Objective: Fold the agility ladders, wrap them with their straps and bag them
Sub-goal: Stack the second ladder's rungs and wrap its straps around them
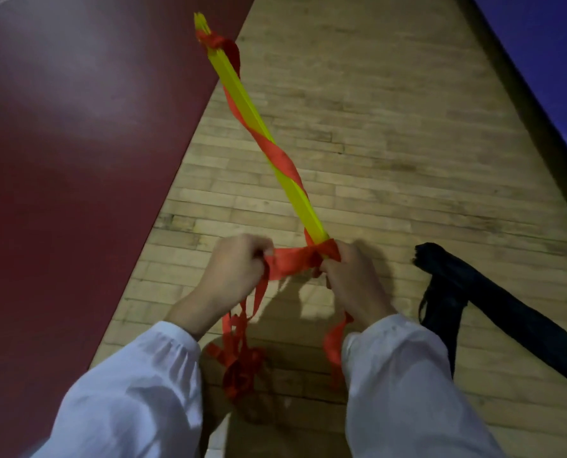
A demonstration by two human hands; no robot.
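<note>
A folded agility ladder (242,97), a bundle of yellow rungs, points away from me above the wooden floor. A red strap (277,157) spirals around it and is knotted near the far end. My right hand (351,279) grips the near end of the bundle where the strap is bunched. My left hand (232,269) pinches the strap and holds it taut to the left. Loose red strap tails (242,365) hang down between my arms and pile on the floor.
A long black carry bag (493,312) lies on the wooden floor (391,127) at the right. A dark red mat (61,160) covers the left side. A blue mat (546,61) edges the upper right corner.
</note>
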